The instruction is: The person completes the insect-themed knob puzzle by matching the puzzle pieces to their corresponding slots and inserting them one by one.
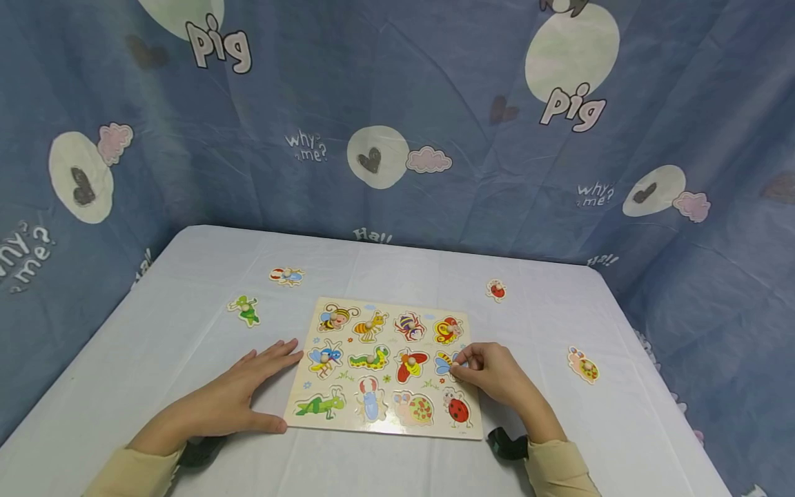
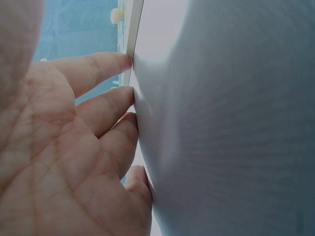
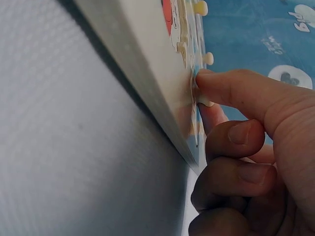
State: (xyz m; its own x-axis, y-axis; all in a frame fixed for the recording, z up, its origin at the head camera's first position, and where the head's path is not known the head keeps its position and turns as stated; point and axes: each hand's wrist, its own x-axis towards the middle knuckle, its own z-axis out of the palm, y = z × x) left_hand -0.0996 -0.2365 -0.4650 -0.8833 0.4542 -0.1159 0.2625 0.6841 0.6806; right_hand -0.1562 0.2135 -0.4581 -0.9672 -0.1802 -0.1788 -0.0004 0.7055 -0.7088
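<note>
A wooden peg puzzle board with insect pictures lies on the white table. My right hand pinches the knob of a striped, blue-winged dragonfly piece at the right end of the middle row; its fingers hide part of the piece. In the right wrist view, thumb and index finger meet at the knob, the other fingers curled. My left hand lies spread at the board's left side, fingertips right at its edge in the left wrist view. Knobbed pieces fill the top row; the bottom row shows printed pictures without knobs.
Loose pieces lie around the board: a stag beetle and a green grasshopper on the left, a ladybug and a snail on the right. A blue printed curtain hangs behind the table.
</note>
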